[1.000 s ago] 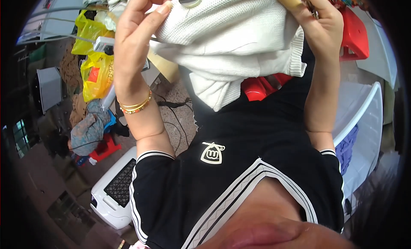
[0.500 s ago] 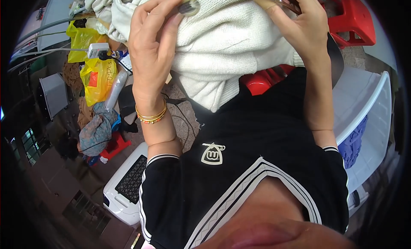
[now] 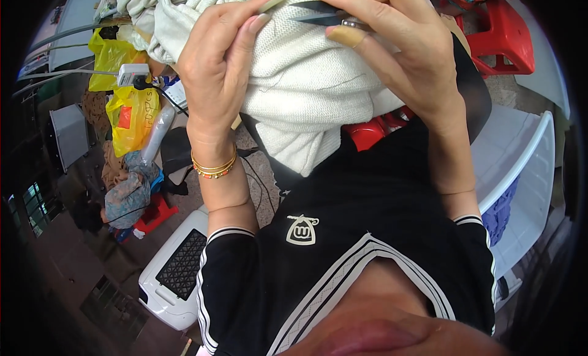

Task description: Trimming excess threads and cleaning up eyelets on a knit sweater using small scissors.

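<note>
Between the thumb and fingers of my left hand (image 3: 214, 65), a round pale button (image 3: 273, 3) is pinched, seen nearly edge-on. My right hand (image 3: 410, 46) is closed on a pair of thread snips (image 3: 320, 18). Their dark blades stand apart and point left toward the button. A tan wrap covers part of my right thumb. Under both hands a white knitted garment (image 3: 303, 105) lies bunched over my lap, with a thin dark thread across one fold. Whether the button is fixed to the knit I cannot tell.
Yellow plastic bags (image 3: 133, 120) and a white power socket (image 3: 132, 74) with cables are at the left. Another person (image 3: 128, 196) sits beyond them. A red stool (image 3: 499, 37) stands at the upper right, above a white bin (image 3: 520, 190) holding purple cloth.
The snips have come left and down, close to the button, and their blades now show. My left hand has turned the button from face-on to nearly edge-on.
</note>
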A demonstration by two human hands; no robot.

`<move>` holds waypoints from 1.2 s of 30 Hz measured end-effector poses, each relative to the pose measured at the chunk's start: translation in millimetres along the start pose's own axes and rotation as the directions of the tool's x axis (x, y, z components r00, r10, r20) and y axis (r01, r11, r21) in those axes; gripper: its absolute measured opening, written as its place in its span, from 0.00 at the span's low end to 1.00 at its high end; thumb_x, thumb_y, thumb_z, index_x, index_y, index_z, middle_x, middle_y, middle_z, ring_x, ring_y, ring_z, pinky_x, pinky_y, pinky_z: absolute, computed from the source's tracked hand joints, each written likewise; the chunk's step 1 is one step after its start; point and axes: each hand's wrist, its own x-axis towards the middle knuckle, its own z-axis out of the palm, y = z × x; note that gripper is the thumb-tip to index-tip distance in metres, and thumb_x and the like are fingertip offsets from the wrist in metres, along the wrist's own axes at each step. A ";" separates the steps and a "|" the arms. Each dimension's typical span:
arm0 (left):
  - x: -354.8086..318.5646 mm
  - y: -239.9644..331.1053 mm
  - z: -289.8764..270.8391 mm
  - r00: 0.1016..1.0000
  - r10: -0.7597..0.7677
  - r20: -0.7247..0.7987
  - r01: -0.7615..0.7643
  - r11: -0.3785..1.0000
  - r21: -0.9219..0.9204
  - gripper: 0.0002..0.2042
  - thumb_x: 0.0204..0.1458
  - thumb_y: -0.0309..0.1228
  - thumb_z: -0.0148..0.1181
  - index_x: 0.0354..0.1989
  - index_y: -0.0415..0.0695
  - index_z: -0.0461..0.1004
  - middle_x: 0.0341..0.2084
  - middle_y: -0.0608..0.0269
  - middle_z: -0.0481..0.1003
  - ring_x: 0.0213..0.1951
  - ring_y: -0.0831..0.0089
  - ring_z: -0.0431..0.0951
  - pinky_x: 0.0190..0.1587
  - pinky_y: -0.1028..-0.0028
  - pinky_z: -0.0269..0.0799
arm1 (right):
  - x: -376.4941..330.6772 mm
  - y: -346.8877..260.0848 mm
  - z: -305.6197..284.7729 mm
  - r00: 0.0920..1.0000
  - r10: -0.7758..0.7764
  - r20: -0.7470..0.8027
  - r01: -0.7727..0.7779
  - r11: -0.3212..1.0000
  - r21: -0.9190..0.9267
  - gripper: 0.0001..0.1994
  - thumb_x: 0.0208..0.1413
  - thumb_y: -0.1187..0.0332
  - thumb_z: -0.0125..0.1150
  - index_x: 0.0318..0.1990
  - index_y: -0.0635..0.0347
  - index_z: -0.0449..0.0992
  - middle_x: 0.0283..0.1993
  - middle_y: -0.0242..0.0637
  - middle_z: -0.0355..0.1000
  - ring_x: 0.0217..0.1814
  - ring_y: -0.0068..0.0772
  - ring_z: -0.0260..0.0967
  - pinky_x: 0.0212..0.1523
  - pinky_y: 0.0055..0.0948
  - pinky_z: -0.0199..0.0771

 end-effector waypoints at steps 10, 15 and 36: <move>1.4 -4.1 7.5 0.993 0.080 -0.087 -0.078 0.997 0.016 0.06 0.58 0.22 0.58 0.42 0.38 0.79 0.33 0.58 0.78 0.31 0.70 0.77 0.35 0.76 0.71 | 11.8 -7.7 0.6 0.999 0.014 0.040 -0.010 0.996 -0.091 0.17 0.47 0.71 0.72 0.46 0.61 0.82 0.27 0.35 0.65 0.25 0.30 0.65 0.24 0.26 0.64; 0.7 -0.2 8.9 0.995 0.058 -0.082 -0.057 0.998 0.010 0.06 0.60 0.22 0.57 0.43 0.36 0.78 0.34 0.58 0.78 0.34 0.70 0.77 0.38 0.76 0.71 | 15.2 -10.5 0.6 0.998 0.025 0.063 -0.018 0.992 -0.121 0.17 0.46 0.72 0.72 0.46 0.60 0.82 0.27 0.35 0.65 0.25 0.29 0.65 0.24 0.26 0.64; -6.6 -7.6 11.7 0.995 0.030 -0.090 -0.035 0.998 -0.052 0.08 0.62 0.23 0.55 0.45 0.34 0.77 0.39 0.57 0.78 0.39 0.71 0.77 0.44 0.76 0.71 | 16.8 -19.9 3.5 0.994 0.068 0.081 -0.061 0.995 -0.085 0.17 0.46 0.75 0.72 0.46 0.61 0.83 0.27 0.35 0.65 0.25 0.28 0.64 0.24 0.25 0.62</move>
